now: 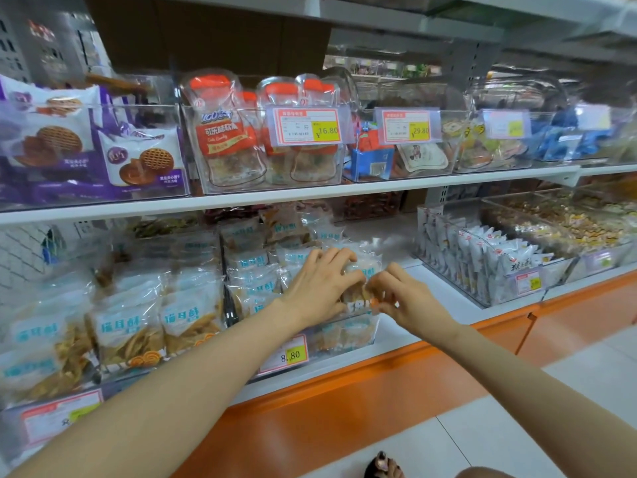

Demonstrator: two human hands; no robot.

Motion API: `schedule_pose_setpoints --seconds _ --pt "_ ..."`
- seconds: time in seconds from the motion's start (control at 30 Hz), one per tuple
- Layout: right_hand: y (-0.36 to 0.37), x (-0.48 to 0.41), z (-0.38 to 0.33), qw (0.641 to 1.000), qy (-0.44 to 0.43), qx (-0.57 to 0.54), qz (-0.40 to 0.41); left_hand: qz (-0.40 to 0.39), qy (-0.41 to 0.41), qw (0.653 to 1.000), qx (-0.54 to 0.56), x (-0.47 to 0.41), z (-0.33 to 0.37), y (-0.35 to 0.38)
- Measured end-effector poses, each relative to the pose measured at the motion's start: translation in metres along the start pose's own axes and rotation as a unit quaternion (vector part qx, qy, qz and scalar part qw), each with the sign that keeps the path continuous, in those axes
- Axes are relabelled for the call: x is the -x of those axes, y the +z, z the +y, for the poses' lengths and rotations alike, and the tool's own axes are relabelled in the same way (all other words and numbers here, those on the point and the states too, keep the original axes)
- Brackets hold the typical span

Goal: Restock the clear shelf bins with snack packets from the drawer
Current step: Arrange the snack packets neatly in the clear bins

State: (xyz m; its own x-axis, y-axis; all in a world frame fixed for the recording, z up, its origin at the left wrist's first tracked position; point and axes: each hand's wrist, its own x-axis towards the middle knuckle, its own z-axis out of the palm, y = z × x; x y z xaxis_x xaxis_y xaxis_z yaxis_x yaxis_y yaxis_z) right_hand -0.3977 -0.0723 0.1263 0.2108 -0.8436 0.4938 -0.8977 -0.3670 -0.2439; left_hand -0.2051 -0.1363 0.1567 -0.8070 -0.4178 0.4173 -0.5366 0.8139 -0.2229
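Head cam: left hand [317,288] curls its fingers over a crinkly see-through snack packet [362,295] on top of the heaped, glossy clear bin [348,334]. Right hand [410,300], at the packet's 3 o'clock, pinches its edge. A yellow price tag [287,355] sits at the bin's 7 o'clock.

Bare forearms all the way down to the left hand [319,288] and right hand [410,298]. At the bottom edge there's a foot [384,467], with what looks like a dark sandal strap across the toes.

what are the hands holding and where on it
Both hold one snack packet: left hand curled over its top, right hand pinching its right edge.
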Motion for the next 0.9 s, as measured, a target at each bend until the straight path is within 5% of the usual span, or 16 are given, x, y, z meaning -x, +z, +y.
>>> schedule_pose_setpoints --seconds 0.3,0.47,0.73,0.9 --pt "0.023 0.001 0.002 0.998 -0.012 0.013 0.068 -0.025 0.011 0.999 -0.030 -0.006 -0.007 -0.001" --pt "0.011 -0.003 0.007 1.000 -0.015 0.019 0.014 -0.061 0.030 0.998 0.007 -0.015 -0.009 -0.006" --pt "0.032 0.014 0.000 0.993 -0.081 0.068 0.050 -0.042 0.056 0.997 0.035 -0.007 -0.005 0.003" --pt "0.023 0.005 0.005 0.980 -0.053 0.089 0.167 -0.065 0.042 0.993 0.087 -0.011 -0.009 0.006"
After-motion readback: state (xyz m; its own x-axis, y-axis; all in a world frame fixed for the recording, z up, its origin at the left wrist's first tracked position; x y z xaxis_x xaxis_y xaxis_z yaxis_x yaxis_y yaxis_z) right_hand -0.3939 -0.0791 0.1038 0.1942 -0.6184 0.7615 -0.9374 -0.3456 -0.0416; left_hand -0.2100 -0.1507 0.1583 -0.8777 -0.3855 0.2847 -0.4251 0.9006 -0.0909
